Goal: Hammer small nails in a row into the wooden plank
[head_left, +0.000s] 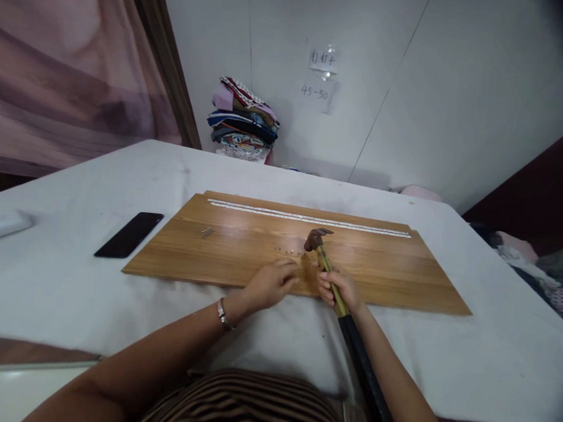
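My right hand (pixel 338 288) is wrapped around the yellow-green upper handle of a claw hammer (pixel 314 239). The hammer's rusty brown head is raised above a wood-grain board (pixel 381 264), and its black grip runs back along my right forearm. Just left of the hammer, my left hand (pixel 272 284) is low over the board's near side, its fingers curled toward the thumb; anything between them is too small to make out. Beyond the fingertips, a short row of small nails (pixel 292 252) stands in the board. Several loose nails (pixel 207 232) lie on its left part.
Two white marked strips (pixel 309 218) run along the board's far side. A black phone (pixel 129 235) lies left of the board on the white-covered table (pixel 66 289). Folded clothes (pixel 244 120) are piled against the back wall, beside handwritten paper signs (pixel 317 94).
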`<action>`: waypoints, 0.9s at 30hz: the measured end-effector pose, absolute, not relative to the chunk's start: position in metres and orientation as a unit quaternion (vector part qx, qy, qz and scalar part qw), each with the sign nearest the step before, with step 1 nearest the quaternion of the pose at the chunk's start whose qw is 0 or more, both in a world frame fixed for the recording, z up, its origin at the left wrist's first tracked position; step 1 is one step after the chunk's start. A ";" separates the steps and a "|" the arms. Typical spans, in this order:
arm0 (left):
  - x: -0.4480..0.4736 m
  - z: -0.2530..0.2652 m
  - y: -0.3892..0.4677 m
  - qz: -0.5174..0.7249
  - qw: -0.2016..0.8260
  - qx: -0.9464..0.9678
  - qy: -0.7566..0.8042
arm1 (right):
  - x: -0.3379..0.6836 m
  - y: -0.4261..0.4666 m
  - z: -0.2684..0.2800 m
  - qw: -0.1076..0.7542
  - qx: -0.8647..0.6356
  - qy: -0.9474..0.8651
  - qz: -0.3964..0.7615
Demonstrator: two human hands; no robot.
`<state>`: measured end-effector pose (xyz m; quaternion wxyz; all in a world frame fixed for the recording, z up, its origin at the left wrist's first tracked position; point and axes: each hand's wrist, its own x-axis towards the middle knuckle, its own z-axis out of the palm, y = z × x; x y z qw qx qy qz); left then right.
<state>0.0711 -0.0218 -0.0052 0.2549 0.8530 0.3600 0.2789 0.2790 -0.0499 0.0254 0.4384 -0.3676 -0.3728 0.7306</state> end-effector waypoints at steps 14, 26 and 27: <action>0.081 0.035 -0.052 0.171 0.342 0.838 0.389 | 0.277 -0.052 0.026 0.425 -0.387 -0.372 0.729; 0.033 0.002 -0.025 0.154 0.089 0.827 0.533 | 0.275 -0.050 0.021 0.413 -0.405 -0.361 0.731; 0.034 0.002 -0.025 0.154 0.091 0.827 0.533 | 0.275 -0.050 0.020 0.413 -0.406 -0.360 0.731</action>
